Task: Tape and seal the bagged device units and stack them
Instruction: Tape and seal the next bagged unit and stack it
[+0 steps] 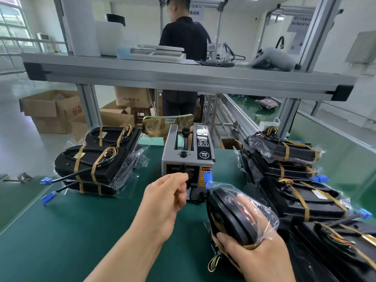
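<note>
1. A black rounded device unit in a clear plastic bag (230, 216) stands on edge above the green table mat (81, 231), just right of the dispenser's front, with brown tape strips on it.
2. The right hand (262, 255) grips it from below, fingers curled over the bag.
3. The left hand (164, 198) is apart from it, fingertips pinched at the mouth of the grey tape dispenser (187, 159); whether it holds tape I cannot tell.
4. Taped bagged units are stacked at left (89, 167) and piled at right (301, 180).
5. A person in black (183, 37) stands behind the aluminium shelf (183, 76).
</note>
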A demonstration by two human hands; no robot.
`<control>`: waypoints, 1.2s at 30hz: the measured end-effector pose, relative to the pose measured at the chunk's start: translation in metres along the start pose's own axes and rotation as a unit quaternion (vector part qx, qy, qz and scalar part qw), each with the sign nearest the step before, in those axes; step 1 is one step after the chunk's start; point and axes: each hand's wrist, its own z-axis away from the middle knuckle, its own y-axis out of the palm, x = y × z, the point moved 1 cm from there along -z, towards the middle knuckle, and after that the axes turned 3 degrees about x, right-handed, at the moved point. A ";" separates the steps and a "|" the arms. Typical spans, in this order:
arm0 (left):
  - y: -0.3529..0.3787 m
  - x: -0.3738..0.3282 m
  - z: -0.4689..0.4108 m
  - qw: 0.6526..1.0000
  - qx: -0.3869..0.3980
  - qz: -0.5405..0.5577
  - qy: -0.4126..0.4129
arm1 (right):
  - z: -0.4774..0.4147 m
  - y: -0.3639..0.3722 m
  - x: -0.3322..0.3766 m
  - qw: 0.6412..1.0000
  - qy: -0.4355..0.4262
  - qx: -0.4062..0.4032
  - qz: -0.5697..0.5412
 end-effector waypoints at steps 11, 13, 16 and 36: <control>0.031 -0.020 0.049 0.956 0.151 -0.244 0.059 | 0.002 0.004 0.005 0.999 0.011 0.023 -0.021; 0.033 -0.018 0.046 0.953 0.141 -0.263 0.061 | 0.002 0.004 0.005 1.000 0.010 0.021 -0.020; 0.034 -0.017 0.042 0.948 0.138 -0.279 0.064 | 0.002 0.003 0.006 0.999 0.014 0.027 -0.025; 0.032 -0.010 0.040 0.910 0.077 -0.389 0.122 | 0.003 0.005 0.007 0.999 0.017 0.023 -0.027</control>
